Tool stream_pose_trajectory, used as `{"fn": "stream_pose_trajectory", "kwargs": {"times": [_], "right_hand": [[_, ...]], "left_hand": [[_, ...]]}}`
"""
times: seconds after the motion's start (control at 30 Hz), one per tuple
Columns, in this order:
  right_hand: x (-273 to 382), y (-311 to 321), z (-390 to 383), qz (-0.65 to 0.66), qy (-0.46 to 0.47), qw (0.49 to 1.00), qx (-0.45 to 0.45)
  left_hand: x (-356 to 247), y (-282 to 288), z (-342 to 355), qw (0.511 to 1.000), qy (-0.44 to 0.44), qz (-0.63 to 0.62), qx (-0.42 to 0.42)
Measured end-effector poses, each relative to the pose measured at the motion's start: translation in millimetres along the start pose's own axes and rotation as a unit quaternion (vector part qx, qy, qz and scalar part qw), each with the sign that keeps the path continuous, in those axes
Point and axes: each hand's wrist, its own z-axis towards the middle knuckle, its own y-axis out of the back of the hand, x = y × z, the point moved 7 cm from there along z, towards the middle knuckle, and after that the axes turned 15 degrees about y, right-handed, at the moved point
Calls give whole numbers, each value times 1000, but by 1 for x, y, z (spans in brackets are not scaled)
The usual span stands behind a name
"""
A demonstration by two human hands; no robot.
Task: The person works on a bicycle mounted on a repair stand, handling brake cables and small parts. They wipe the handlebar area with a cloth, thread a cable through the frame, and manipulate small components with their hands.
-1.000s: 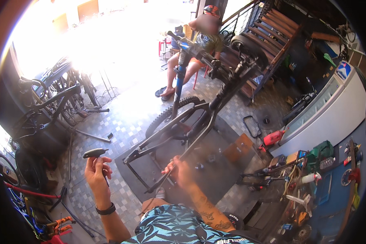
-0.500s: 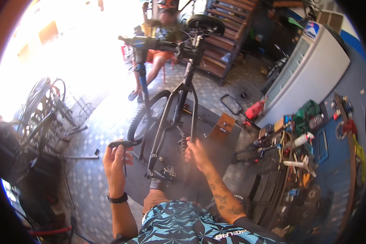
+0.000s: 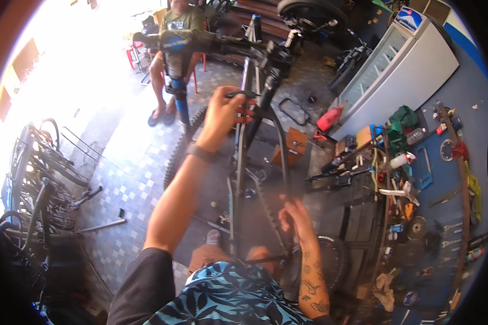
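Mountain-bike frame (image 3: 240, 157) is looking stiff, probably bulky — bare tubes (image 3: 283, 143) are offering holds; left hand (image 3: 220, 116) is clamping a folding tool (image 3: 241, 94) — right hand (image 3: 296, 218) is hanging nearby, grip unclear.

Fisheye view w/ daylight glare blowing out upper L and paling tiled floor (image 3: 126, 176), R side and lower L dimmer, blk vignette at rim, brown rail (image 3: 464, 187) bowed by distortion, hazy blur nr R hand (image 3: 296, 218).

My remote head view: left hand (image 3: 220, 119) holding dark tool (image 3: 241, 94), eleven o'clock; right hand (image 3: 297, 219) near bicycle frame (image 3: 282, 142), five o'clock.
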Motion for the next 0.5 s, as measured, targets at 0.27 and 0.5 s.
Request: {"fn": "stream_pose_trajectory", "kwargs": {"times": [0.27, 0.5], "right_hand": [[-3, -2, -8, 48, -18, 993, -104], [4, -10, -6, 91, -27, 993, -66]], "left_hand": [[6, -5, 58, 999, 14, 44, 20], [6, -9, 54, 1000, -3, 23, -6]]}}
